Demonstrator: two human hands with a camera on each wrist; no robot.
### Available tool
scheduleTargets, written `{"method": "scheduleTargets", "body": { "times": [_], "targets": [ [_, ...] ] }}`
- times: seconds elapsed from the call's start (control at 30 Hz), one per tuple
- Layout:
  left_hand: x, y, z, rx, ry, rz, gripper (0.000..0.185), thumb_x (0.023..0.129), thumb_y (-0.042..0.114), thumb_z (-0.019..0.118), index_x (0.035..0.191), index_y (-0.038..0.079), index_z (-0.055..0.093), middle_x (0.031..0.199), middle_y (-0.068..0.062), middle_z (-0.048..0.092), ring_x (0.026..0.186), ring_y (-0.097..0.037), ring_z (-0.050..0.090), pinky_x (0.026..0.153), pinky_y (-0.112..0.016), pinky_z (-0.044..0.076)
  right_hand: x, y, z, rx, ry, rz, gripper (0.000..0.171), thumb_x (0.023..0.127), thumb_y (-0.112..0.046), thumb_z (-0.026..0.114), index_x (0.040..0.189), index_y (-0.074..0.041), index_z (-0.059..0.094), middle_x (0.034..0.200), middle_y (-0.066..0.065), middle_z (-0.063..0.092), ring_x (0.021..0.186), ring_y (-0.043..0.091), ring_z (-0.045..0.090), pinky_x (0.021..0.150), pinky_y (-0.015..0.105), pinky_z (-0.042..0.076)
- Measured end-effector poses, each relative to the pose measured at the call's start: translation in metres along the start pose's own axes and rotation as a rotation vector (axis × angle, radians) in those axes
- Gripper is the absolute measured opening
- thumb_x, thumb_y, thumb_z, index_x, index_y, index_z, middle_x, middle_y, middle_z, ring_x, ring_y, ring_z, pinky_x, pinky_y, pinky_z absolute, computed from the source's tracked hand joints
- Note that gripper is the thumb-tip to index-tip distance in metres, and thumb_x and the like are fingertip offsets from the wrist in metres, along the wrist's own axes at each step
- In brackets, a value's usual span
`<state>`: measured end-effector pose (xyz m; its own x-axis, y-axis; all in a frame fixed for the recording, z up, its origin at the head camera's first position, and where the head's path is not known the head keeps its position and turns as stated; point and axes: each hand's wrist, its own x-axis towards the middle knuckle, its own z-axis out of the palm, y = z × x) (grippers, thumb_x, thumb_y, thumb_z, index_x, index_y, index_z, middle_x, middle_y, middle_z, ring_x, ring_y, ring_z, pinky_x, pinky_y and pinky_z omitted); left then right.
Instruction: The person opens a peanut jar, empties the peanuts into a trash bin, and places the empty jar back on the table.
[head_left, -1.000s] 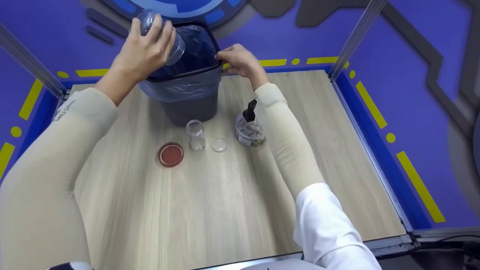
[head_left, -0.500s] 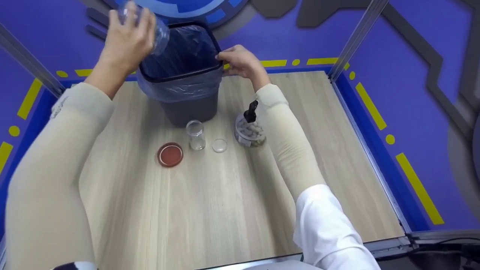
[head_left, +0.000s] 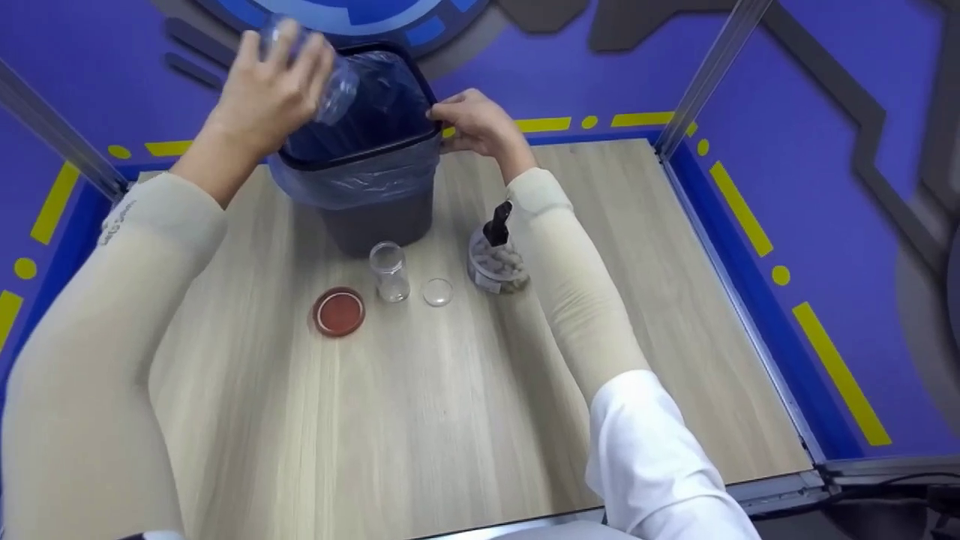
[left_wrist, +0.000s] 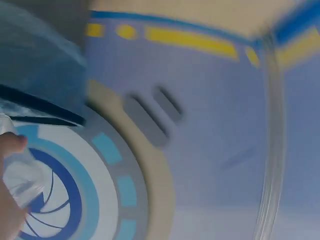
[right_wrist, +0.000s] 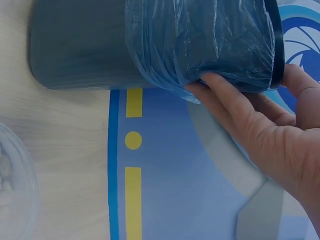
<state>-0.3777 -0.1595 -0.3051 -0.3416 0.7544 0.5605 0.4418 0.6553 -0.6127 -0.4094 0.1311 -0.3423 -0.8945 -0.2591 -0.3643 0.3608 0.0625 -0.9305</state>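
My left hand (head_left: 271,88) grips a clear plastic jar (head_left: 337,81), tilted with its mouth over the near left corner of a dark grey bin (head_left: 379,217) lined with a blue bag (head_left: 352,176). The left wrist view shows the jar (left_wrist: 22,175) blurred beside my thumb (left_wrist: 11,144). My right hand (head_left: 469,120) holds the bin's right rim, fingers curled over the edge. In the right wrist view the fingers (right_wrist: 227,95) press on the bag (right_wrist: 200,40) at the rim. What lies inside the bin is hidden.
In front of the bin on the wooden table (head_left: 450,405) stand a red lid (head_left: 339,311), a small clear jar (head_left: 390,271), a clear lid (head_left: 438,292) and a jar of white pieces (head_left: 499,262) with a black handle sticking out. Metal posts (head_left: 712,75) mark the table's far corners.
My left hand swung the jar up and to the left away from the bin, then back right over its mouth. The right hand stayed on the rim.
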Motion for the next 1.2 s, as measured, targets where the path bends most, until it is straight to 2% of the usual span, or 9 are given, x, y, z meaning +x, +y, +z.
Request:
{"method": "scheduleTargets", "body": {
  "times": [0.17, 0.3, 0.4, 0.5, 0.73, 0.83, 0.93, 1.03, 1.2],
  "targets": [
    [0.001, 0.0, -0.013, -0.087, -0.08, -0.249, 0.047, 0.097, 0.001, 0.049, 0.144, -0.007, 0.046, 0.139, -0.025, 0.053, 0.125, -0.049, 0.047, 0.081, -0.064, 0.05, -0.001, 0.002, -0.001, -0.005, -0.006, -0.004, 0.017, 0.097, -0.006, 0.064, 0.103, 0.009, 0.069, 0.101, 0.011, 0.059, 0.046, 0.01, 0.03, 0.091, 0.041, 0.058],
    [-0.001, -0.001, -0.026, -0.301, -0.138, -0.435, 0.058, 0.095, 0.012, 0.064, 0.145, -0.006, 0.042, 0.143, -0.026, 0.049, 0.13, -0.05, 0.041, 0.09, -0.064, 0.049, -0.002, 0.001, -0.004, 0.013, 0.008, -0.005, 0.024, 0.098, -0.007, 0.063, 0.115, 0.009, 0.068, 0.107, 0.011, 0.058, 0.048, 0.01, 0.031, 0.09, 0.04, 0.058],
    [-0.007, -0.001, -0.035, -0.458, -0.138, -0.569, 0.071, 0.088, 0.019, 0.078, 0.146, -0.003, 0.042, 0.145, -0.023, 0.049, 0.133, -0.048, 0.037, 0.101, -0.061, 0.047, -0.003, 0.002, -0.006, 0.025, 0.025, -0.01, 0.031, 0.098, -0.008, 0.063, 0.126, 0.007, 0.066, 0.113, 0.013, 0.058, 0.046, 0.01, 0.029, 0.089, 0.039, 0.059],
    [-0.018, 0.002, -0.045, -0.561, -0.103, -0.669, 0.079, 0.08, 0.023, 0.087, 0.144, -0.001, 0.047, 0.144, -0.02, 0.051, 0.131, -0.043, 0.037, 0.107, -0.056, 0.044, -0.002, 0.004, -0.005, 0.037, 0.015, -0.005, 0.036, 0.098, -0.008, 0.064, 0.131, 0.005, 0.064, 0.119, 0.013, 0.057, 0.044, 0.01, 0.027, 0.09, 0.04, 0.058],
    [-0.04, 0.014, -0.067, -0.668, 0.021, -0.795, 0.083, 0.069, 0.025, 0.095, 0.137, 0.001, 0.055, 0.137, -0.017, 0.059, 0.126, -0.038, 0.045, 0.109, -0.042, 0.032, 0.001, 0.011, 0.0, 0.062, 0.007, -0.037, 0.032, 0.099, -0.012, 0.065, 0.125, 0.006, 0.066, 0.109, 0.012, 0.061, 0.042, 0.01, 0.029, 0.092, 0.04, 0.058],
    [-0.046, 0.02, -0.076, -0.694, 0.077, -0.837, 0.083, 0.065, 0.023, 0.097, 0.135, 0.001, 0.058, 0.135, -0.016, 0.061, 0.125, -0.036, 0.048, 0.108, -0.04, 0.032, 0.001, 0.013, 0.0, 0.083, 0.006, -0.049, 0.032, 0.1, -0.013, 0.064, 0.124, 0.008, 0.065, 0.105, 0.012, 0.061, 0.05, 0.012, 0.042, 0.092, 0.04, 0.058],
    [-0.054, 0.026, -0.084, -0.712, 0.125, -0.874, 0.084, 0.062, 0.02, 0.099, 0.133, -0.001, 0.059, 0.133, -0.016, 0.062, 0.123, -0.035, 0.051, 0.106, -0.039, 0.032, 0.001, 0.014, -0.001, 0.098, -0.002, -0.054, 0.034, 0.101, -0.014, 0.062, 0.126, 0.009, 0.064, 0.113, 0.015, 0.061, 0.072, 0.015, 0.059, 0.092, 0.039, 0.057],
    [-0.071, 0.03, -0.083, -0.709, 0.182, -0.865, 0.085, 0.06, 0.022, 0.1, 0.132, -0.003, 0.06, 0.13, -0.017, 0.063, 0.122, -0.032, 0.054, 0.103, -0.037, 0.032, 0.001, 0.014, 0.0, 0.102, -0.01, -0.056, 0.036, 0.101, -0.014, 0.062, 0.129, 0.009, 0.063, 0.121, 0.017, 0.06, 0.092, 0.018, 0.064, 0.093, 0.04, 0.057],
    [-0.105, 0.041, -0.076, -0.708, 0.251, -0.912, 0.089, 0.058, 0.032, 0.1, 0.131, -0.002, 0.063, 0.128, -0.017, 0.065, 0.122, -0.028, 0.056, 0.103, -0.037, 0.034, 0.002, 0.016, 0.003, 0.108, -0.013, -0.062, 0.037, 0.101, -0.014, 0.062, 0.13, 0.009, 0.062, 0.125, 0.019, 0.06, 0.095, 0.019, 0.064, 0.094, 0.041, 0.056]
  ]
}}
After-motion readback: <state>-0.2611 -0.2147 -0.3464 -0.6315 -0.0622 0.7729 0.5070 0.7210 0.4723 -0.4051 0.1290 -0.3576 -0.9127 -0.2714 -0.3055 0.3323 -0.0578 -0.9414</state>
